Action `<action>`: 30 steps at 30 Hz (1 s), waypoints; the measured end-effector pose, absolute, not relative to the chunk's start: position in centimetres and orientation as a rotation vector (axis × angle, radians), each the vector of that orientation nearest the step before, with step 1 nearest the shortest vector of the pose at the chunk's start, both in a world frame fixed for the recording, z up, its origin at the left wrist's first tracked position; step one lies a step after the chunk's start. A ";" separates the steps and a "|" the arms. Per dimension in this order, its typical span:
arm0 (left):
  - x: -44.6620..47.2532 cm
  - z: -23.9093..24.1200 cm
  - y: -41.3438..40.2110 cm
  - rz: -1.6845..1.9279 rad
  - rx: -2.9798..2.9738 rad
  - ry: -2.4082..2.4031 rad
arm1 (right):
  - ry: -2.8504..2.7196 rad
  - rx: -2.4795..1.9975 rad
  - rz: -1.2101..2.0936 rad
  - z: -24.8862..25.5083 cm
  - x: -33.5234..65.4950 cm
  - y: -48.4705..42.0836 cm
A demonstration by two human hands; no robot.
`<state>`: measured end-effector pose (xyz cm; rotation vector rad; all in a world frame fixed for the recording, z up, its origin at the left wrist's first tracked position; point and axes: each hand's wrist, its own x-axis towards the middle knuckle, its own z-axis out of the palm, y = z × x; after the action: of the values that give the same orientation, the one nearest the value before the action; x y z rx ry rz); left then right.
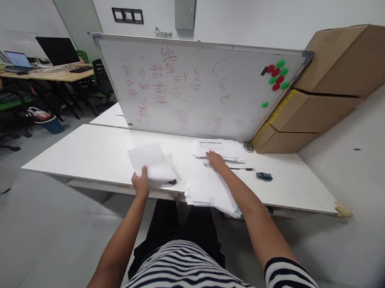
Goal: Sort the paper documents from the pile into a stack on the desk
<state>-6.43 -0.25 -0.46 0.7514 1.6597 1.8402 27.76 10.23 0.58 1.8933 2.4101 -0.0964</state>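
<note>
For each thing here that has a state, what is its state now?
left hand: grips a loose white sheet, lifted off the table.
right hand: flat on the far paper pile.
near paper stack: overhangs the table edge.
whiteboard: leaning, written on.

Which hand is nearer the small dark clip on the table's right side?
Right. The right hand rests on the far paper stack, left of the clip. The left hand holds a white sheet, farther left.

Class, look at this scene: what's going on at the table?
A person in a striped top is handling papers at a white table. The left hand holds a blank sheet by its near edge. The right hand rests on the far stack below a whiteboard. A nearer stack overhangs the table's edge.
</note>
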 end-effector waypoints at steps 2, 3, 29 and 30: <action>-6.9 -0.8 1.2 1.961 0.757 1.859 | 2.399 1.876 -0.037 0.4 27.7 10.3; -7.1 -1.0 2.0 1.974 0.742 1.916 | 2.389 1.873 -0.012 0.4 27.7 10.4; -3.6 1.8 -0.4 1.773 0.884 1.692 | 2.919 2.717 -0.160 7.8 23.2 0.8; -2.0 2.8 -1.8 1.742 0.974 1.591 | 3.053 2.752 -0.364 7.9 21.6 -1.1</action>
<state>-2.01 -1.80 2.80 0.9740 1.5910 1.7422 21.62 -1.14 7.92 2.7516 3.0531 -0.3643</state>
